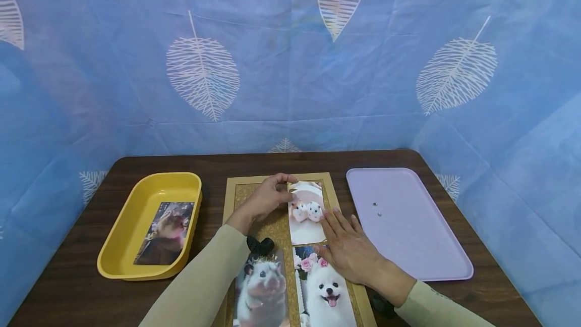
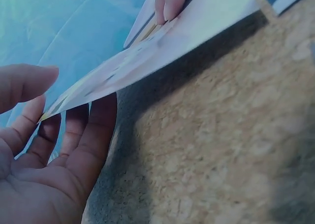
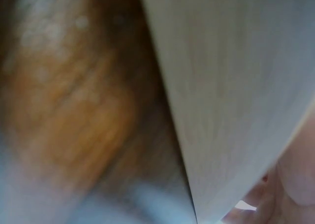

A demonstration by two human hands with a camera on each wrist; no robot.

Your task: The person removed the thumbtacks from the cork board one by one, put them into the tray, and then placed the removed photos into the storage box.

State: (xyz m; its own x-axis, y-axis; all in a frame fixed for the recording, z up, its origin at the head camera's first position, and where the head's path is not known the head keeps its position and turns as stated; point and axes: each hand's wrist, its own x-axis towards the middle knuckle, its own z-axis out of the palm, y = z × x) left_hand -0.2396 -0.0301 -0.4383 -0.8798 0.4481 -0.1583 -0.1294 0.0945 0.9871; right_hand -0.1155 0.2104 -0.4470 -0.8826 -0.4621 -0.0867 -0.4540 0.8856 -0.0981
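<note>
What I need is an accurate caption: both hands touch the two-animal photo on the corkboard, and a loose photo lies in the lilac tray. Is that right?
No: the head view shows the loose photo in the yellow tray, not the lilac tray. The left hand and right hand touch the two-animal photo on the corkboard.

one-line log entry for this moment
left hand: holds two-animal photo, edge raised | right hand: touches same photo's right edge | corkboard: hamster photo, white-dog photo | yellow tray: dark photo
</note>
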